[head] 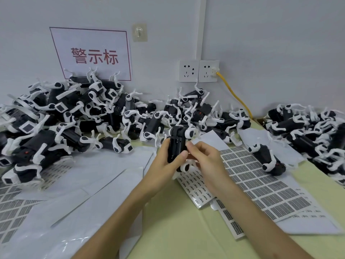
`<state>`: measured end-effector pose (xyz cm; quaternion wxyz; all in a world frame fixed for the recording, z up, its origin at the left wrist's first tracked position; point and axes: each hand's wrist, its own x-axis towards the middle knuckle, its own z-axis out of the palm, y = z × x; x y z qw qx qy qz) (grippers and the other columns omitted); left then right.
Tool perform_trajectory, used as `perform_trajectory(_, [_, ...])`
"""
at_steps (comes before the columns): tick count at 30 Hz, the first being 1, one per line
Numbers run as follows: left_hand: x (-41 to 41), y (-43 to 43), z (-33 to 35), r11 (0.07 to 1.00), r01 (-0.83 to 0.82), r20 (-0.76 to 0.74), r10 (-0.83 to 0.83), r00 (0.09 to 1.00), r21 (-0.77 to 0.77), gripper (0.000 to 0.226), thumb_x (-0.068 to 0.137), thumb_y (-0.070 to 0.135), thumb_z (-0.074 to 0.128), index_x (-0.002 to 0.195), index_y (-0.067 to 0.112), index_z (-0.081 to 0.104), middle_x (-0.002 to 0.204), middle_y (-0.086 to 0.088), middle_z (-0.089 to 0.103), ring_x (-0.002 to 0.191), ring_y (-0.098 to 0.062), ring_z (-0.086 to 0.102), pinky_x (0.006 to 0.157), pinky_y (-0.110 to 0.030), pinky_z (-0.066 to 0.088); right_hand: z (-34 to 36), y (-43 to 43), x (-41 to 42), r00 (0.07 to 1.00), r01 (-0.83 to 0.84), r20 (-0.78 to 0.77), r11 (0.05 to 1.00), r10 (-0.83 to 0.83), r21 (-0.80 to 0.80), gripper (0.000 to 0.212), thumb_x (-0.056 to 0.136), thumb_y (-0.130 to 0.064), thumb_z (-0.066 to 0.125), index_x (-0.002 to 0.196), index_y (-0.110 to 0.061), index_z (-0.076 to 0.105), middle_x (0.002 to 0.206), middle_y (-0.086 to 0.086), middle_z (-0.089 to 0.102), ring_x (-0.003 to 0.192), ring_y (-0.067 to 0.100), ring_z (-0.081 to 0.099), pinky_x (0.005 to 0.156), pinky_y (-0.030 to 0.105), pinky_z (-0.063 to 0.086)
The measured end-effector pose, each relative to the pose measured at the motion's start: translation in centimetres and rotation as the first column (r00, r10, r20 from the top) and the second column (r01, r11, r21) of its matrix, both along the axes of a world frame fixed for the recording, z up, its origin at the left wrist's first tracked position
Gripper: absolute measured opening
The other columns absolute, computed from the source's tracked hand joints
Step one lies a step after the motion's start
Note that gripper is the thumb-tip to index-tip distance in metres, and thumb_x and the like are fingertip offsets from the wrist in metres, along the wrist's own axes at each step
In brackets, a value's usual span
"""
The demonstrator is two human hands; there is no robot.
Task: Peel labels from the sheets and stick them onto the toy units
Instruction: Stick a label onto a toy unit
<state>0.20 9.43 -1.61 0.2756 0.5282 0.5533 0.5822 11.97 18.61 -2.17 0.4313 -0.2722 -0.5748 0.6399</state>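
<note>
Both hands meet above the middle of the pale green surface [186,230], working on a single black toy unit [177,146] that is held upright clear of the papers. The left hand [166,159] wraps round the unit's body, fingers behind and thumb across the front. The right hand [203,157] comes in from the other side with curled fingers, its fingertips [189,144] pinching at the unit's right edge; whether a label lies under them is too small to tell. Just below the hands lies a label sheet of small printed strips [194,186], and beside it to the right a larger sheet with a grid of dense rectangular labels [261,184]. One loose toy [268,157] lies on its side at the far edge of that sheet. Blank white sheets [84,184] overlap across the left part of the surface. Black-and-white toys are heaped in a big pile on the left [65,118], a smaller pile at the back centre [196,113] and another on the right [308,131]. On the wall hang a red-lettered sign [93,55], a hook [139,32] and a double socket [198,71] with a yellow cable [235,96] plugged in.
</note>
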Motion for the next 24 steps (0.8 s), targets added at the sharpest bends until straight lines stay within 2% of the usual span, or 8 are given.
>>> perform_trajectory(3, [0.13,0.16,0.11,0.998,0.063,0.172,-0.058,0.983,-0.019,0.033,0.105,0.032,0.054,0.138,0.026,0.056,0.132,0.006,0.070,0.124,-0.008,0.064,0.102,-0.022,0.051,0.17,-0.05,-0.09,0.997,-0.070,-0.023,0.997,0.070,0.009,0.037,0.101,-0.031,0.063,0.102,0.005,0.064,0.100,0.024,0.072,0.092,0.036,0.071,0.090,0.052,0.056])
perform_trajectory(6, [0.29,0.15,0.09,0.992,0.122,0.249,-0.114,0.962,-0.017,0.042,0.098,0.042,0.056,0.139,0.032,0.057,0.131,0.011,0.071,0.123,-0.006,0.066,0.097,-0.018,0.052,0.37,-0.03,0.12,0.996,-0.088,-0.010,0.991,0.090,0.099,0.047,0.093,-0.043,0.066,0.097,0.003,0.063,0.091,0.013,0.072,0.085,0.023,0.071,0.079,0.037,0.059])
perform_trajectory(9, [0.43,-0.02,0.08,0.986,0.165,0.277,-0.150,0.949,-0.033,0.044,0.098,0.040,0.058,0.141,0.031,0.056,0.131,0.009,0.071,0.124,-0.009,0.066,0.096,-0.019,0.053,0.33,-0.19,0.08,0.998,-0.049,0.057,0.974,0.038,0.220,0.039,0.092,-0.047,0.065,0.078,-0.011,0.059,0.080,0.005,0.064,0.077,0.015,0.063,0.073,0.028,0.054])
perform_trajectory(14, [-0.02,-0.20,0.20,0.971,0.238,0.377,-0.208,0.903,-0.032,0.040,0.103,0.030,0.055,0.142,0.024,0.058,0.134,-0.004,0.070,0.127,-0.022,0.065,0.104,-0.033,0.051,0.51,-0.21,0.00,0.992,-0.114,-0.028,0.965,0.124,0.238,0.054,0.097,-0.038,0.063,0.098,0.015,0.051,0.087,0.013,0.057,0.083,0.023,0.056,0.077,0.038,0.049])
perform_trajectory(18, [-0.12,-0.35,0.41,0.962,0.273,0.416,-0.238,0.877,-0.025,0.039,0.103,0.032,0.055,0.139,0.020,0.061,0.127,-0.009,0.073,0.120,-0.023,0.068,0.094,-0.028,0.054,0.54,-0.10,0.18,0.990,-0.133,-0.001,0.960,0.138,0.248,0.031,0.106,-0.016,0.051,0.085,0.007,0.049,0.067,-0.006,0.048,0.063,0.007,0.045,0.061,0.019,0.042])
perform_trajectory(20, [-0.16,-0.32,0.57,0.958,0.286,0.453,-0.249,0.856,-0.013,0.039,0.101,0.033,0.055,0.136,0.015,0.063,0.123,-0.007,0.074,0.114,-0.020,0.070,0.089,-0.025,0.055,0.47,0.03,0.22,0.992,-0.125,0.007,0.965,0.127,0.230,0.029,0.108,-0.013,0.047,0.082,-0.001,0.050,0.067,-0.004,0.045,0.065,0.009,0.044,0.062,0.022,0.041])
perform_trajectory(22, [-0.29,-0.17,0.60,0.962,0.273,0.486,-0.243,0.840,0.011,0.036,0.101,0.032,0.058,0.131,0.013,0.066,0.119,-0.006,0.074,0.108,-0.018,0.071,0.085,-0.026,0.057,0.37,0.05,-0.05,0.996,-0.088,0.001,0.971,0.090,0.221,0.030,0.108,-0.014,0.047,0.086,0.007,0.049,0.075,0.007,0.047,0.073,0.018,0.046,0.071,0.031,0.042])
perform_trajectory(24, [-0.33,0.04,0.74,0.972,0.233,0.536,-0.203,0.820,0.011,0.043,0.097,0.036,0.063,0.130,0.010,0.068,0.119,-0.009,0.074,0.106,-0.019,0.071,0.084,-0.029,0.059,0.17,0.11,-0.23,1.000,-0.009,0.022,0.972,0.004,0.235,0.028,0.107,-0.017,0.051,0.090,0.006,0.051,0.079,0.006,0.052,0.075,0.018,0.049,0.073,0.033,0.042])
